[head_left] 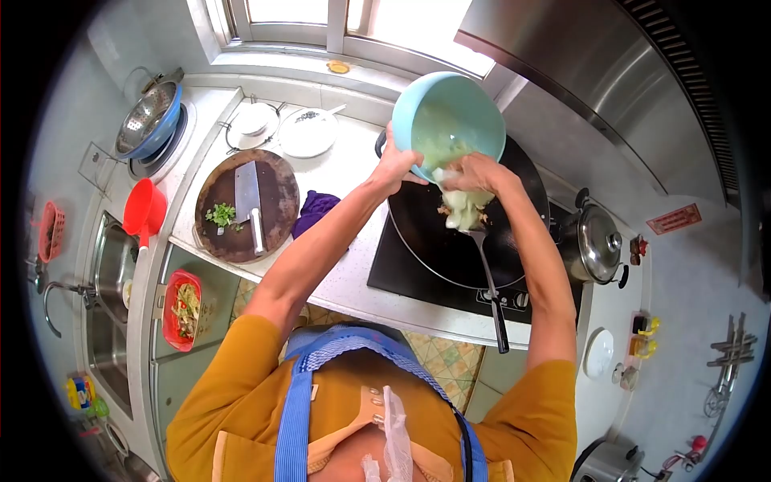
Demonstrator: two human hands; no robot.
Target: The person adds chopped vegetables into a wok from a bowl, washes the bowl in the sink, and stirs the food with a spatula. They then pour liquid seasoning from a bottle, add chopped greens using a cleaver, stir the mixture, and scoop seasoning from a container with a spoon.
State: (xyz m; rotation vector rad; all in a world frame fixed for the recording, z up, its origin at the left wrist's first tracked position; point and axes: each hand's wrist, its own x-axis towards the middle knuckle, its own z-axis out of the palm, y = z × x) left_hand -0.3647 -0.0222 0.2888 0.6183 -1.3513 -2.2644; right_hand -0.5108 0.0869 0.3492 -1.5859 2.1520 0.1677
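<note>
My left hand (395,165) grips the rim of a light blue bowl (405,112), tipped over a black wok (418,233). At the bowl's lower lip, my right hand (475,175) has its fingers stretched against pale green vegetable pieces (463,210), which are spilling into the wok. Its fingertips are partly hidden among them. Small brownish bits lie around the pieces in the wok. A spatula (489,277) rests with its blade under the food and its dark handle hanging over the wok's near edge.
Left on the counter, a round chopping board (215,181) bears a cleaver (247,193) and chopped greens (221,214). A purple cloth (318,210) lies beside it. A lidded steel pot (598,241) stands right of the wok, and a range hood (562,56) overhangs the back right.
</note>
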